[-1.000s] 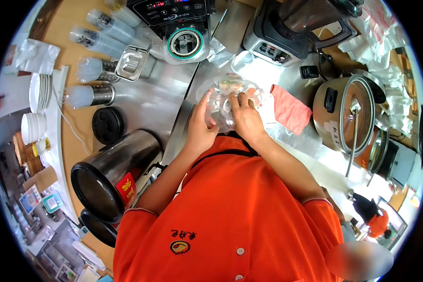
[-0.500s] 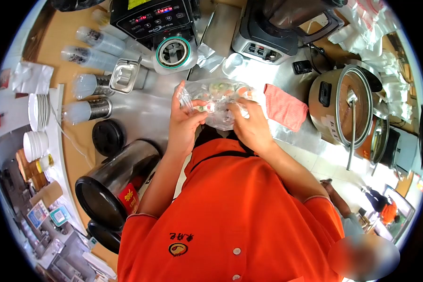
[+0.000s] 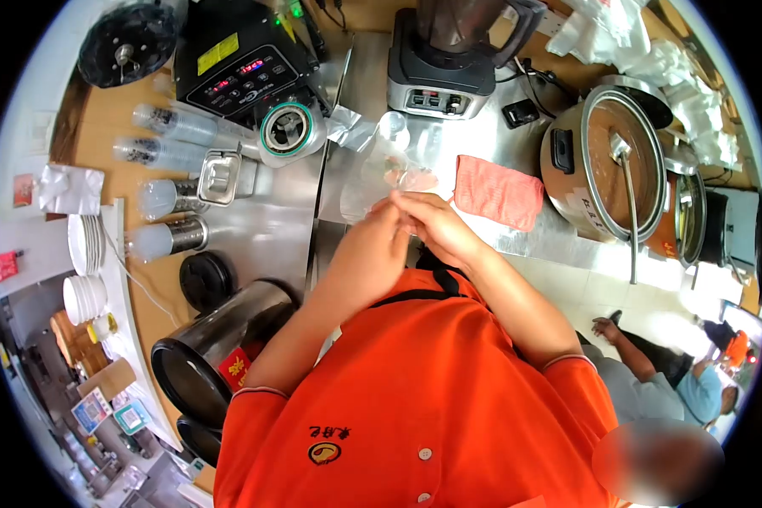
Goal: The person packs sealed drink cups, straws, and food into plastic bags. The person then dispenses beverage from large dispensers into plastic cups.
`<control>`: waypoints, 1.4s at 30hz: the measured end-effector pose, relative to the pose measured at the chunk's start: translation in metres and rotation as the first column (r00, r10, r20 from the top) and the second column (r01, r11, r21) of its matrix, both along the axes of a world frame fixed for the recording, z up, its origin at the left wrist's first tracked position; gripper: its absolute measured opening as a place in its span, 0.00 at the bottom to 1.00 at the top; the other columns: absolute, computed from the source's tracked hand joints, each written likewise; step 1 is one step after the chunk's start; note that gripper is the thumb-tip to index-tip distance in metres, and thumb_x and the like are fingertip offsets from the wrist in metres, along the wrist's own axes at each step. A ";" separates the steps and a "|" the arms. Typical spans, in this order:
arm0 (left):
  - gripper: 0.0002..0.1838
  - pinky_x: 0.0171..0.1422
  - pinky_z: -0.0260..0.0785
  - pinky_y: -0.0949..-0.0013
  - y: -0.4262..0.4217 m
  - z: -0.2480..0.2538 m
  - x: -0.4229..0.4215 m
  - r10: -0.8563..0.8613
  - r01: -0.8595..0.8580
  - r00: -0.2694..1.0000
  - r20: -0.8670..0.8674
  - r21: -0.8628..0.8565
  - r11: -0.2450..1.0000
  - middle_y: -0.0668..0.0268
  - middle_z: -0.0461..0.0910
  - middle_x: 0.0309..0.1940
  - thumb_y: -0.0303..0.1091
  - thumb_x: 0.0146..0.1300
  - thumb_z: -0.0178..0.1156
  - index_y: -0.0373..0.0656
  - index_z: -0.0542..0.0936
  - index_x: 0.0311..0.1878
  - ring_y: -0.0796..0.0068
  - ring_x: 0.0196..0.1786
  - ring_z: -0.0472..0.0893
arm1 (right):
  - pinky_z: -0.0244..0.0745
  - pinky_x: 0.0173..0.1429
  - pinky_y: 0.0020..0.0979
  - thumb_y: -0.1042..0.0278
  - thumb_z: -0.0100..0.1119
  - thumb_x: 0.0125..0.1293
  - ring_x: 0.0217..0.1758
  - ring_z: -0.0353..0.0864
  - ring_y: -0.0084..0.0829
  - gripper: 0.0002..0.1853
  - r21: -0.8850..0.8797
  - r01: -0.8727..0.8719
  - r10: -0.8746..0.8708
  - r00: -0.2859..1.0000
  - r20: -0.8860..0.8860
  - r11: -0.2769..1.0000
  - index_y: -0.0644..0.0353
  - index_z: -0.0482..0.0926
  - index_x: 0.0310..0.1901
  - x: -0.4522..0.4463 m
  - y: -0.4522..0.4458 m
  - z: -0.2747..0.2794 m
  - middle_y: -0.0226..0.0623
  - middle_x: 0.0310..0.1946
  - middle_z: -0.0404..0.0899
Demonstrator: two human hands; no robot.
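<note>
A clear plastic bag (image 3: 411, 180) with pale and orange-red contents rests on the steel counter in front of me. My left hand (image 3: 377, 247) and my right hand (image 3: 442, 230) meet at the bag's near end. Both are closed, with fingers pressed together around the gathered plastic. The left fingertips are partly hidden behind the right ones. What is inside the bag is too blurred to name. Just right of the bag lies a folded pink cloth (image 3: 499, 193).
A sealing machine (image 3: 237, 76) and a blender (image 3: 440, 76) stand at the back. A big pot (image 3: 567, 169) of brown liquid with a ladle (image 3: 632, 203) is at right. Stacked cups (image 3: 173, 121), a metal container (image 3: 218, 176) and a steel drum (image 3: 237, 313) are left. People stand behind at right.
My hands have come together at the bag's near end; before, they were apart on its two sides with left fingers spread. The bag now sits lower, on the counter. The view has shifted.
</note>
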State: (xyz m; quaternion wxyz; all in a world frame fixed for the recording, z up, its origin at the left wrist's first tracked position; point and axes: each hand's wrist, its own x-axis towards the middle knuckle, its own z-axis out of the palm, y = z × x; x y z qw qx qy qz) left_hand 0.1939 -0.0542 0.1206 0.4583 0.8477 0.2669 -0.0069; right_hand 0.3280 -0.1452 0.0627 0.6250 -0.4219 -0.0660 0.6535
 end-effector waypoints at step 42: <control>0.07 0.46 0.75 0.77 -0.210 -0.064 -0.013 -0.556 0.544 0.814 0.167 -0.554 0.630 0.68 0.83 0.37 0.27 0.74 0.61 0.34 0.82 0.50 0.83 0.38 0.80 | 0.73 0.41 0.30 0.67 0.62 0.60 0.35 0.78 0.24 0.10 -0.180 0.983 -0.579 0.128 0.805 -0.033 0.64 0.79 0.38 -0.115 -0.495 0.053 0.32 0.33 0.81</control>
